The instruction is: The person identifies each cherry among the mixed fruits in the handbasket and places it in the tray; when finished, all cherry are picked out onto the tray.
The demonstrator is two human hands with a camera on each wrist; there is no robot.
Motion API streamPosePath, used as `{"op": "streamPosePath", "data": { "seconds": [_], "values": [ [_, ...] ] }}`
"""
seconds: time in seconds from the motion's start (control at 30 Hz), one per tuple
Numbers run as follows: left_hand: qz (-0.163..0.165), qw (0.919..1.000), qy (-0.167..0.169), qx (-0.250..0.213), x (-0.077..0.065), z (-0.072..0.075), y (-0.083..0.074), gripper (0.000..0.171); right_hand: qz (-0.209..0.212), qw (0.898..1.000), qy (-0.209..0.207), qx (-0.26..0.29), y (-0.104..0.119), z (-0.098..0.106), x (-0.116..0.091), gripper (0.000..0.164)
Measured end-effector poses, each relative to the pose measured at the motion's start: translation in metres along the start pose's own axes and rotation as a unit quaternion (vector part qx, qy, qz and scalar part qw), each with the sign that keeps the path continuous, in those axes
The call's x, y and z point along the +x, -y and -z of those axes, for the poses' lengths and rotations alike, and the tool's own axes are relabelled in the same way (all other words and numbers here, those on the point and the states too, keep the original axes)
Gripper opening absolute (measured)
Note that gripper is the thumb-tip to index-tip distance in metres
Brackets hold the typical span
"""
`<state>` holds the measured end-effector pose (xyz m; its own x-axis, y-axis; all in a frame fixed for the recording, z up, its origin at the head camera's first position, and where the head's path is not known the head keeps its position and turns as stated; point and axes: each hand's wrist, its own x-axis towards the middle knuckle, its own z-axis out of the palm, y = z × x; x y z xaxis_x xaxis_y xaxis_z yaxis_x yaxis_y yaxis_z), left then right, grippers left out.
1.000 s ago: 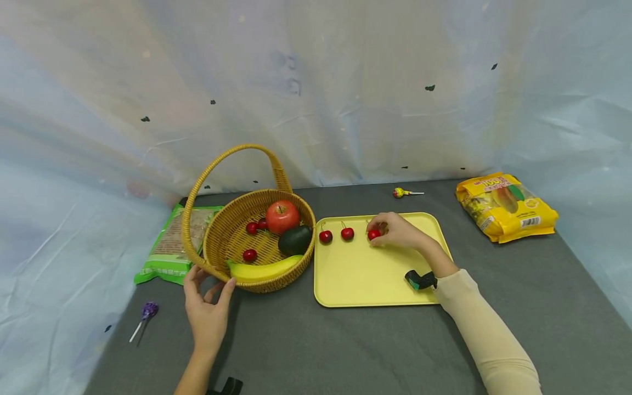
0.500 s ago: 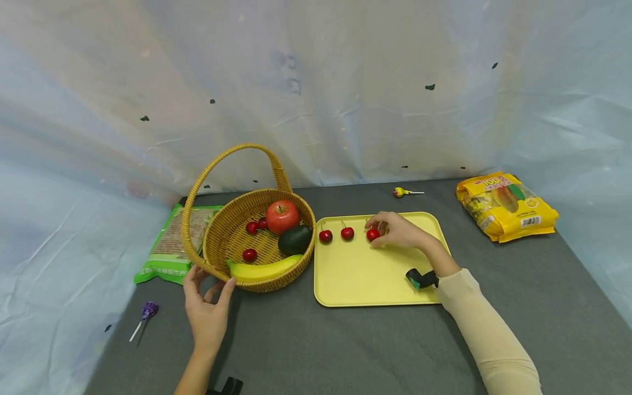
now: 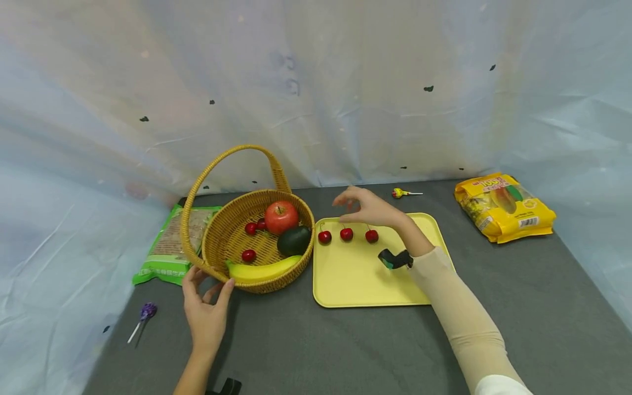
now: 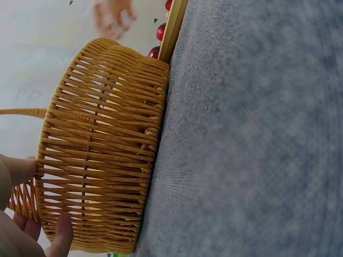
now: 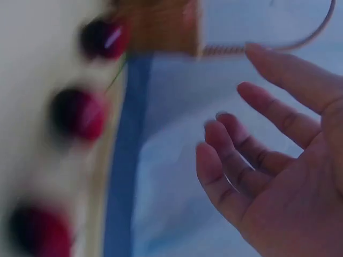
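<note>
My left hand grips the wicker basket at its near left rim, by the foot of the handle; the left wrist view has the thumb and fingers on the weave. In the basket are an apple, an avocado, a banana and three cherries, one of them a cherry near the banana. My right hand holds nothing, its fingers relaxed above the yellow tray's far edge. On the tray, a left cherry, a middle cherry and a right cherry form a row.
Behind the basket's left side lies a green-edged bag. A purple lollipop is at the left, and a yellow lollipop lies beyond the tray. The yellow mango packet sits at the right. Plastic sheeting rises behind the table.
My right hand has let go of the right cherry, which stays on the tray, and has moved up and left toward the basket. My left hand keeps its grip on the basket.
</note>
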<state>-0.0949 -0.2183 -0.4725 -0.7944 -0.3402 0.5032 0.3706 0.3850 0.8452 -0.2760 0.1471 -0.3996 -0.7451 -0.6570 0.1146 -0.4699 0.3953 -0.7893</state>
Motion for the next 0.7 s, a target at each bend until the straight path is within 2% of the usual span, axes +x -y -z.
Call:
{"op": "streamPosePath", "data": {
  "seconds": [0.13, 0.3, 0.5, 0.7],
  "values": [
    [-0.012, 0.9999, 0.001, -0.003, 0.001, 0.0, -0.005, 0.07, 0.04, 0.997, 0.045, 0.055, 0.034, -0.018, 0.045, 0.04],
    [-0.013, 0.9999, 0.003, -0.002, 0.001, -0.003, -0.023, 0.066, 0.074, 0.99, 0.09, 0.076, 0.069, -0.051, 0.096, 0.038],
    [-0.009, 0.9999, -0.003, -0.005, 0.0, 0.001, -0.002, 0.072, 0.074, 0.985, 0.146, 0.06, 0.088, -0.092, 0.14, 0.039],
    [-0.009, 0.9999, 0.002, -0.014, 0.001, 0.001, 0.002, 0.074, 0.04, 0.979, 0.179, 0.088, 0.09, -0.116, 0.161, 0.04]
  ]
}}
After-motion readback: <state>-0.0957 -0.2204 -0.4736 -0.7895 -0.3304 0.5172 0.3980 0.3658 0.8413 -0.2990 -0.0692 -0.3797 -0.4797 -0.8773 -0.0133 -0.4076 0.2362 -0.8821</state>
